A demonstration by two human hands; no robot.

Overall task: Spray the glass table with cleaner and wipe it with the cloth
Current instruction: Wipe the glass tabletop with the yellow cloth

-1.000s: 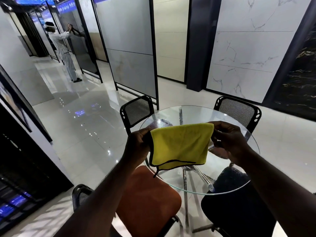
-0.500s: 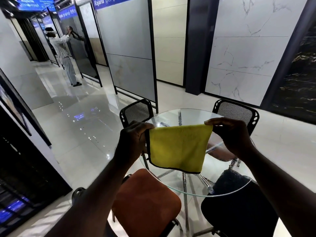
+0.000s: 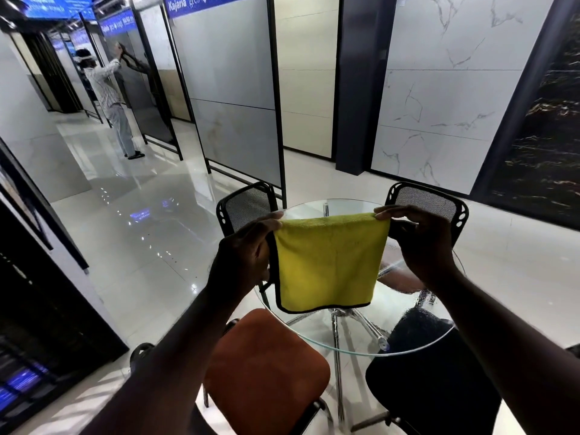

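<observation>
A yellow cloth (image 3: 328,262) with a black hem hangs spread flat in the air above the round glass table (image 3: 417,346). My left hand (image 3: 243,262) pinches its upper left corner and my right hand (image 3: 420,243) pinches its upper right corner. The cloth's lower edge hangs free above the glass. The table top is clear glass on chrome legs (image 3: 337,328). No spray bottle shows in the head view.
An orange-seated chair (image 3: 266,368) and a black-seated chair (image 3: 433,381) stand at the table's near side. Two mesh-backed chairs (image 3: 248,205) stand at the far side. Tile display panels (image 3: 232,98) line the glossy floor. A person (image 3: 110,95) stands far left.
The cloth has gone from sagging and partly folded to hanging flat and stretched between both hands, and it has been raised slightly higher above the table.
</observation>
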